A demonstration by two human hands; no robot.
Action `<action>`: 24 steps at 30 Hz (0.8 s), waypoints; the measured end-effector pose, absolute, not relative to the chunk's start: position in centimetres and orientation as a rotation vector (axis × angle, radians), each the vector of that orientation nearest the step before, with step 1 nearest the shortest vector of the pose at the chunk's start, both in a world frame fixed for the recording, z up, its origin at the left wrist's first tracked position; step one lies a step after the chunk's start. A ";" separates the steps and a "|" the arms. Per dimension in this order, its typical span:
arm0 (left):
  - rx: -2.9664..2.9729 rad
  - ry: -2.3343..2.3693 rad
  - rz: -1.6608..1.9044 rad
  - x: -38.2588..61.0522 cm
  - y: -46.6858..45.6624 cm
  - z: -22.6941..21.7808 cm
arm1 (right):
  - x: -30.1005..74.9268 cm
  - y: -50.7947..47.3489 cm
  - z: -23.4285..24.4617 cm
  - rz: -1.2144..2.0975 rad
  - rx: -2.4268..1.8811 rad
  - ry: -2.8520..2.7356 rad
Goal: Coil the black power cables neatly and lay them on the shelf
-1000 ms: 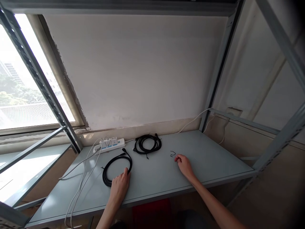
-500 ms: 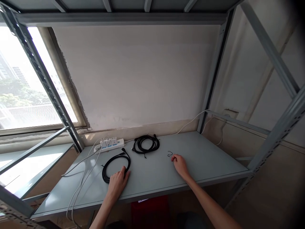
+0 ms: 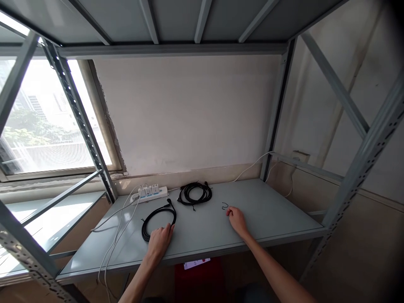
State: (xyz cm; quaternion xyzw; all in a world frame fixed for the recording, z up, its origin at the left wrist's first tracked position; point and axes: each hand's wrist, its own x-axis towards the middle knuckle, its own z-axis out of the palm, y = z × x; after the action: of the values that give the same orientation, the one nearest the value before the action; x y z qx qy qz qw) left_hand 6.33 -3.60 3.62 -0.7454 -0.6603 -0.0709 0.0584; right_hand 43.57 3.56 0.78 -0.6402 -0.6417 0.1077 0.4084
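Note:
My left hand [image 3: 159,240] rests at the near right side of a coiled black cable [image 3: 145,225], its fingers curled over the loop. The plug end of this cable points toward the back of the shelf. To the right, my right hand [image 3: 236,219] lies on the surface with its fingers curled in and nothing visible in them. A thin, bent black twist tie [image 3: 224,205] lies just beyond those fingertips; whether they touch cannot be made out. A second coiled black cable [image 3: 189,198] sits farther back between the hands, bound with a tie.
A white power strip [image 3: 154,195] with several plugged-in adapters stands at the back left of the grey shelf [image 3: 205,231]. White cords [image 3: 117,235] trail over the front edge. Metal posts frame both sides, and an upper shelf [image 3: 173,49] hangs overhead. Below is a red object [image 3: 198,282] with a phone-like item.
The camera view has tilted up and shifted slightly. My left fingers are curled more closely at the cable's edge. My right hand stays beside the twist tie.

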 end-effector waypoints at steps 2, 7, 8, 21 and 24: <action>-2.270 -2.011 -0.174 6.5 -3.9 3.7 | 43.5 3.4 0.9 0.263 -1.608 -1.632; -2.191 -2.100 -0.137 6.1 -4.2 4.3 | 43.5 3.3 0.9 0.258 -1.606 -1.635; -2.169 -2.124 -0.148 5.9 -4.2 4.4 | 43.5 3.3 0.8 0.266 -1.603 -1.630; -2.473 -2.249 -0.943 11.3 -1.4 4.3 | 43.7 3.3 0.6 0.330 -1.537 -1.591; -2.543 -2.278 -1.177 11.5 0.8 5.1 | 43.8 3.3 0.5 0.342 -1.527 -1.582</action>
State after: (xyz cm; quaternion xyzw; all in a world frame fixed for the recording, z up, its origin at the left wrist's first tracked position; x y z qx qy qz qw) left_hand 11.54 0.82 5.08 -0.6848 -0.6135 -0.3170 -0.2328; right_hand 43.75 3.34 0.47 -0.6155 -0.6377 0.1378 0.4421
